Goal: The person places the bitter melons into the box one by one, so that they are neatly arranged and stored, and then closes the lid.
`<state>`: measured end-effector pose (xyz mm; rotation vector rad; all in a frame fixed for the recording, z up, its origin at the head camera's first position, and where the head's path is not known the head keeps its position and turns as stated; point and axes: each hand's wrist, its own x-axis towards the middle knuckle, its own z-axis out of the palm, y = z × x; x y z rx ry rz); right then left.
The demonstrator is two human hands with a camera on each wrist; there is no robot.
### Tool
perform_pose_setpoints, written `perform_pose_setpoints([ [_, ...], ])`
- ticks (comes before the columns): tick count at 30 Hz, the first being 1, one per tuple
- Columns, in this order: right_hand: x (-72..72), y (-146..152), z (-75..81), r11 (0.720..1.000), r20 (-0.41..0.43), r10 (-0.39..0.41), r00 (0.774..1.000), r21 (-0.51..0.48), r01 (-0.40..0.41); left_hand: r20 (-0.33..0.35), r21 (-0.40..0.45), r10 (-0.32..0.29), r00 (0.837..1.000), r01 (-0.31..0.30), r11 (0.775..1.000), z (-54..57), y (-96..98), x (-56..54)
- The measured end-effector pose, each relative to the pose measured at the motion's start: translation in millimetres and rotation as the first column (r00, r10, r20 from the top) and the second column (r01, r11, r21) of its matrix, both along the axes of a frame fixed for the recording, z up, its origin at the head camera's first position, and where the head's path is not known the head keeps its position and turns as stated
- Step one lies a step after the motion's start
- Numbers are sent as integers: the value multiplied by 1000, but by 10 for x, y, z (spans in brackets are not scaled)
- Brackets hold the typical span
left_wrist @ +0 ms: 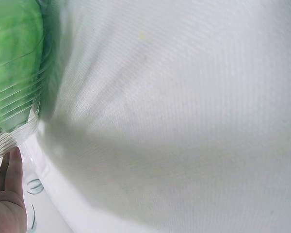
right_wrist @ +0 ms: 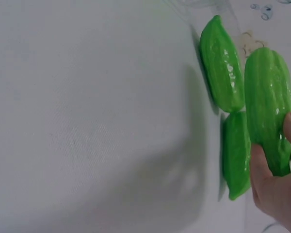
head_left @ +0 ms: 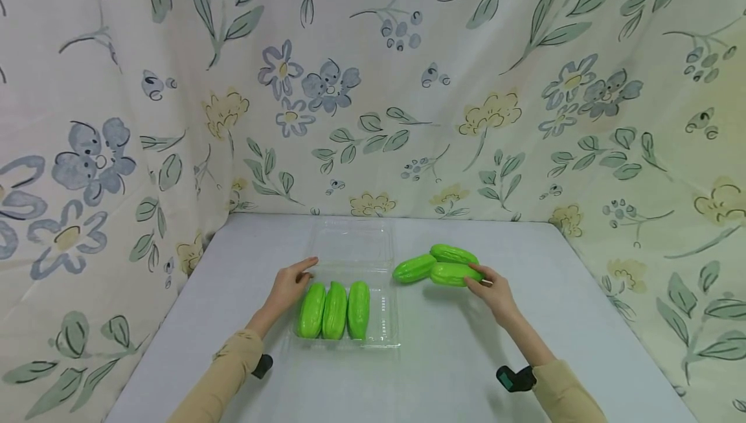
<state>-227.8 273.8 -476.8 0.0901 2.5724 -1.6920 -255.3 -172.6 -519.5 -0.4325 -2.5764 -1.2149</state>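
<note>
Green and ribbed, six plastic gourds are what I have in front of me on the pale grey surface. Three of them lie side by side in the clear plastic tray, lengthwise, touching one another: the left tray gourd, the middle tray gourd and the right tray gourd. The tray's transparent lid lies folded back behind it.

My left hand rests at the tray's left edge, fingers straight and relaxed, the fingertips against the clear plastic just beside the left tray gourd; it grips nothing. On the left wrist view I see only a fingertip against the ridged tray wall, with green showing through it.

My right hand is on the loose pile to the right of the tray. Its fingers and thumb curl round the near gourd, which the right wrist view shows held at its end. The far gourd and the left loose gourd lie just beside it on the surface, close enough that I cannot tell whether they touch.

Floral cloth hangs behind and to both sides.
</note>
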Motion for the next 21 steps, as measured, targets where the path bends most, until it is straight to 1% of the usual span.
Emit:
perform_pose_setpoints([
  [8,-49,0,40,999,-15,36,999,-2,-36,8,7,-14,1000,14,1000,-22,-4,-9],
  [14,-73,-29,57,995,-40,96,995,17,-95,4,5,-8,1000,8,1000,-33,-7,-19],
  [21,-82,-103,101,986,-44,163,986,-14,-163,-4,7,-11,1000,11,1000,-34,-11,-30],
])
